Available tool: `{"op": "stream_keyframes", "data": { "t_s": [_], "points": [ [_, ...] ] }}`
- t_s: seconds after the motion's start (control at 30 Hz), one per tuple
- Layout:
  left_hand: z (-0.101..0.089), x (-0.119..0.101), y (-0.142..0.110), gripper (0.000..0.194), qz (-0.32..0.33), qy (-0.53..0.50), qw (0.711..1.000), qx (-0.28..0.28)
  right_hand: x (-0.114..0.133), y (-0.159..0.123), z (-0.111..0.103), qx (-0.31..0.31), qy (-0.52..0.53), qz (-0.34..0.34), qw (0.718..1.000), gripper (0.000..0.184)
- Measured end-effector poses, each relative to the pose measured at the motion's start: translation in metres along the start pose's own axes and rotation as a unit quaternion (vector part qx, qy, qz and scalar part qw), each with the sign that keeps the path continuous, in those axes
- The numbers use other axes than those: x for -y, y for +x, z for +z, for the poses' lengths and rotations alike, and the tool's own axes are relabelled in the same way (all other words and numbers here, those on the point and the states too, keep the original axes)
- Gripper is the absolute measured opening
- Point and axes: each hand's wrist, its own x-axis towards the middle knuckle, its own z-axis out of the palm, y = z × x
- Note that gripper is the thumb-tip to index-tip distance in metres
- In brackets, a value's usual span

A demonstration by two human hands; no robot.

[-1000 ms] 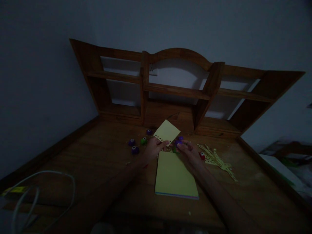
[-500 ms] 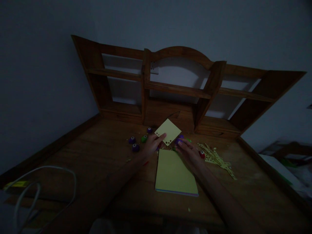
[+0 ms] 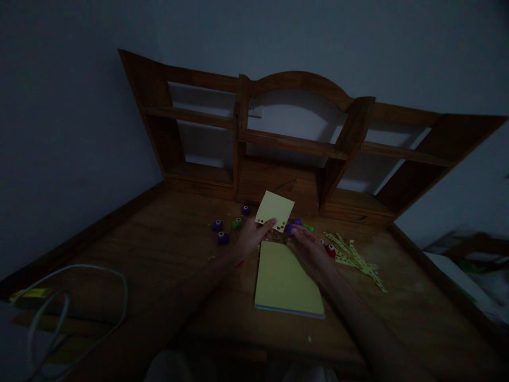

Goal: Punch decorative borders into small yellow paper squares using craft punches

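My left hand [image 3: 251, 237] pinches a small yellow paper square [image 3: 274, 209] with punched holes along its lower edge and holds it up over the desk. My right hand [image 3: 307, 245] is closed around a purple paper punch [image 3: 290, 228] right at the square's lower right edge. A pad of yellow paper [image 3: 285, 279] lies flat just below both hands.
Purple punches [image 3: 220, 232] and a green punch [image 3: 237, 223] sit left of my hands; a red punch [image 3: 330, 249] and punched yellow strips [image 3: 353, 258] lie to the right. A wooden shelf unit [image 3: 294, 143] stands behind. A white cable [image 3: 71, 302] loops at the left.
The paper square has turned more upright in my left hand, and the purple punch in my right hand has come to its lower edge. The view shifted slightly.
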Motion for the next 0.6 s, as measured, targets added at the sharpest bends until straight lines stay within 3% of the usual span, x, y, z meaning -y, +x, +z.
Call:
{"op": "stream_keyframes", "data": {
  "t_s": [0.3,0.6],
  "points": [
    [0.0008,-0.0009,-0.0023,0.039,0.029,0.073,0.996,0.034,0.0013,0.0015,-0.0007,0.022,0.06,0.015,0.998,0.012],
    [-0.0005,-0.0065,-0.0027,0.034,0.008,0.034,0.998,0.043,0.0036,0.003,-0.0028,0.04,0.038,0.023,0.998,0.016]
  ]
}}
